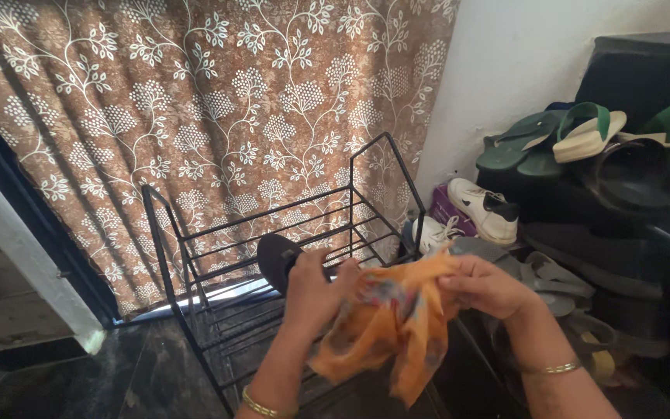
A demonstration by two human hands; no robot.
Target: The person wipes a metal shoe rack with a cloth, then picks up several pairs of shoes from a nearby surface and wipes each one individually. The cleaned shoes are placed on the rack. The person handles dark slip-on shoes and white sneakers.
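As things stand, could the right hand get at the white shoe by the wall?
Probably yes, once freed. The right hand grips the orange cloth along with the left hand. The white shoe lies just beyond it, uncovered, with nothing between them.

The cloth [397,322] covers the left hand's [316,291] fingertips and most of the dark sandal [277,260], so only its rounded end shows. Both forearms run off the bottom edge. The rack's [273,233] front feet are cut off there too. Shoes in the dark pile [583,264] at right blur together.
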